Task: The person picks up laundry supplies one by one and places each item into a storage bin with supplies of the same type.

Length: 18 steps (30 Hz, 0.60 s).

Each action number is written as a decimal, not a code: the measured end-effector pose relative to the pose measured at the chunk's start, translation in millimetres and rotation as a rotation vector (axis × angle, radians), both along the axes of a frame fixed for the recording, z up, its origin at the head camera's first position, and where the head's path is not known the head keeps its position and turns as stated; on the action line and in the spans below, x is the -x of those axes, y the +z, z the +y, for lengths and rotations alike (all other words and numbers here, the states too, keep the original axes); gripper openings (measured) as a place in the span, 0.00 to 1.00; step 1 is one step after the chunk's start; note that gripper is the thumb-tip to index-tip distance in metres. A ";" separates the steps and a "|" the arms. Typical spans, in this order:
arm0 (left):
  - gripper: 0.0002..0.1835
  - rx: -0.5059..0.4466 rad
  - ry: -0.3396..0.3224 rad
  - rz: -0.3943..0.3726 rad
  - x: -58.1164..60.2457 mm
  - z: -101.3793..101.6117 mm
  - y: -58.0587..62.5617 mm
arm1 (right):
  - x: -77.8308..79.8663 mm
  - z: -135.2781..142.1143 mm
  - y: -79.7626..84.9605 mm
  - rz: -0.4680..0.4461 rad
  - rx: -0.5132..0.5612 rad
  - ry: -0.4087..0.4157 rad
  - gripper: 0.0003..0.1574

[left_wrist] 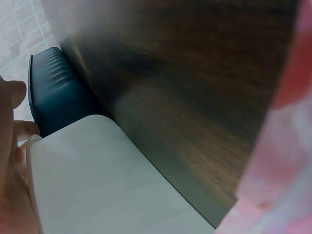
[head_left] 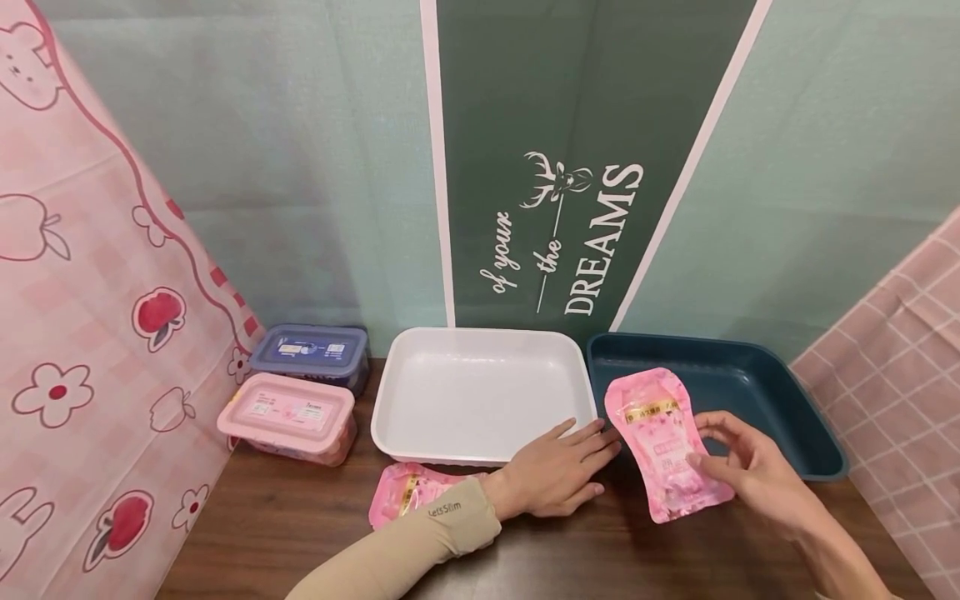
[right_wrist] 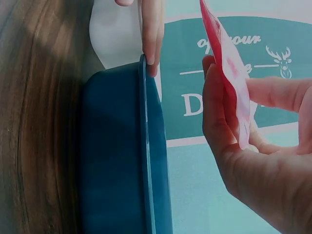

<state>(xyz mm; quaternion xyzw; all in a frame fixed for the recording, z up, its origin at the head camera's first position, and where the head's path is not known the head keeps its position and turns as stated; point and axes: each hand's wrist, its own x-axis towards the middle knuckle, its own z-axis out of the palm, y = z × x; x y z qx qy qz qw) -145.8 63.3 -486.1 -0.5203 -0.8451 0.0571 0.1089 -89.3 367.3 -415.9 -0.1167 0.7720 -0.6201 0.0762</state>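
My right hand (head_left: 757, 471) pinches a pink pouch (head_left: 667, 442) with a gold band by its right side, thumb in front and fingers behind. The pouch is tilted, held in front of the dark blue tray (head_left: 735, 375); the right wrist view has it nearly edge-on. With fingers extended, my left hand (head_left: 555, 471) rests at the front right corner of the white tray (head_left: 480, 383), where the two trays meet. Its fingertips (right_wrist: 151, 61) touch the blue tray's rim in the right wrist view. A second pink pouch (head_left: 401, 492) lies before the white tray, partly hidden by the left sleeve.
Left of the white tray stand a pink lidded box (head_left: 288, 412) and, behind it, a blue lidded box (head_left: 311, 350). A green printed curtain (head_left: 360, 167) hangs behind the trays. Patterned pink cloths flank the brown wooden table (head_left: 285, 508).
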 end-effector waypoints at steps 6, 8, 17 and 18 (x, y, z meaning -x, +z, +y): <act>0.34 0.008 0.000 -0.011 0.8 0.0 -0.9 | 10.6 -0.6 0.8 -0.018 -0.101 -0.155 0.25; 0.34 0.011 0.003 -0.017 0.7 -0.3 -0.7 | 13.8 -0.7 1.4 -0.037 -0.098 -0.175 0.24; 0.34 0.015 0.005 -0.053 0.5 0.0 -0.3 | 23.6 -1.2 1.9 -0.080 -0.067 -0.190 0.22; 0.34 0.015 0.005 -0.058 0.4 -0.1 0.0 | 24.4 -1.4 1.6 -0.088 -0.054 -0.189 0.22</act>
